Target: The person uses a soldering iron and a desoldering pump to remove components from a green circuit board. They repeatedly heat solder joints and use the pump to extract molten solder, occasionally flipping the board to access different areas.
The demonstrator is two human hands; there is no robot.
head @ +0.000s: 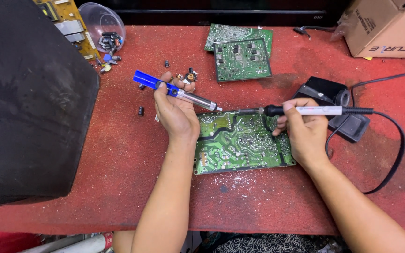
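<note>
Hands grip tools over the green circuit board (240, 143) at the bench's (118, 154) middle: left hand (176, 112) closed around a blue desoldering pump (176, 91), right hand (305, 129) around a soldering iron (305, 110). Near the far left corner, a clear bowl (100, 21) holds small dark components (109, 41).

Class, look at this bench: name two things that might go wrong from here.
The soldering iron tip sits near the left hand holding the desoldering pump, so a slip might burn it. The iron's cable loops across the table; a snag could jerk the tip across the circuit board.
</note>
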